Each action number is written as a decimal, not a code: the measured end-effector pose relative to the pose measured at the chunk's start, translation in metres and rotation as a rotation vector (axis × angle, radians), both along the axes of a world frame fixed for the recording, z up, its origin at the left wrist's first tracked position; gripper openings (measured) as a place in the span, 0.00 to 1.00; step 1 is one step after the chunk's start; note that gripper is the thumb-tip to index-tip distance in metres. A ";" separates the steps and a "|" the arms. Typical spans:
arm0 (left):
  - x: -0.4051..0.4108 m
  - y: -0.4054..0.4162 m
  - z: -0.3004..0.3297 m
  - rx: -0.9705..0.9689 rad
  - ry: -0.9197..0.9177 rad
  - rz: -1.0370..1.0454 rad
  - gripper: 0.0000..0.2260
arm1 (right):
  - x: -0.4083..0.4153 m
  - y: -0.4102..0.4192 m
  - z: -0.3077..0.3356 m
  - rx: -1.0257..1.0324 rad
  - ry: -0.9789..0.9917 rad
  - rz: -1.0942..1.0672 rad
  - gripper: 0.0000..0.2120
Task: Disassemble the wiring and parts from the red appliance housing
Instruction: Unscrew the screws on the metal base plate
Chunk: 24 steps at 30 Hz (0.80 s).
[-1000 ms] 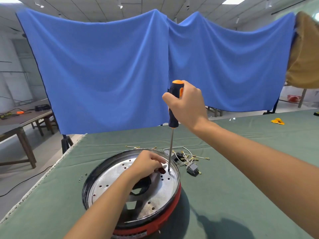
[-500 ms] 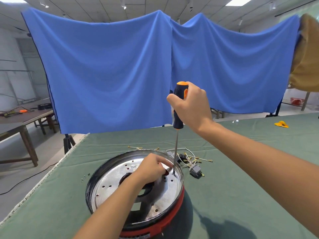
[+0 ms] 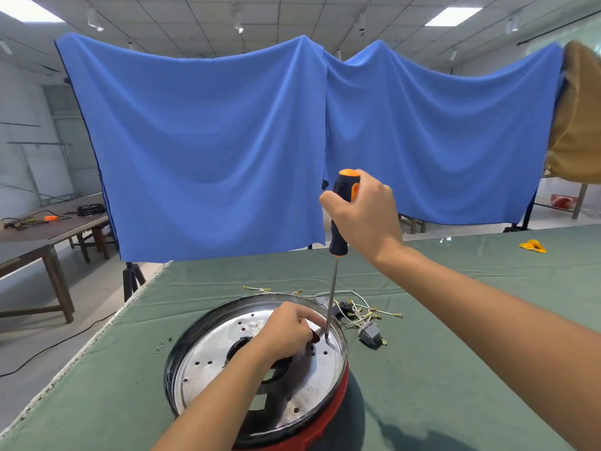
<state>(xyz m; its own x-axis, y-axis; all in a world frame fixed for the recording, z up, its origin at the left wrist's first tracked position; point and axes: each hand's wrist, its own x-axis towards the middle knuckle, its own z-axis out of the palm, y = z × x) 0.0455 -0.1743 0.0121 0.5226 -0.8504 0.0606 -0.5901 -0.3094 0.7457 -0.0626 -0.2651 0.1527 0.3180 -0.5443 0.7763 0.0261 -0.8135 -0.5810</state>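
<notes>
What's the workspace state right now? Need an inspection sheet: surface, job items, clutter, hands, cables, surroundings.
Surface: green cloth-covered table, wrinkled.
Job's things: red appliance housing at the near edge, perforated metal plate inside it; screwdriver upright, tip on the plate near the far rim.
Clutter: removed wires and terminals and a grey switch behind the housing; small screws to its left; yellow object far right.
Grippers: right hand grips the screwdriver handle; left hand rests on the plate beside the shaft, fingers curled.
Cables: black cable on the floor, left.
Surroundings: blue cloth backdrop; wooden bench left.
</notes>
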 end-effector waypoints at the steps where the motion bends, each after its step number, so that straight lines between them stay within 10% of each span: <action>1: 0.000 0.000 0.000 0.000 0.004 0.006 0.23 | 0.000 -0.001 0.000 0.001 -0.003 -0.003 0.08; 14: -0.002 0.000 0.001 0.010 -0.028 -0.017 0.24 | 0.005 0.004 0.000 0.007 0.043 -0.031 0.10; 24: -0.004 0.000 0.002 0.002 -0.038 -0.031 0.16 | 0.009 -0.004 0.019 0.224 0.257 0.344 0.10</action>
<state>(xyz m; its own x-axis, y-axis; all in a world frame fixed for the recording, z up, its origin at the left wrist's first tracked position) 0.0420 -0.1739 0.0142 0.4935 -0.8662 0.0784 -0.6269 -0.2918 0.7224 -0.0537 -0.2686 0.1712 0.6750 -0.5184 0.5250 0.1047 -0.6370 -0.7637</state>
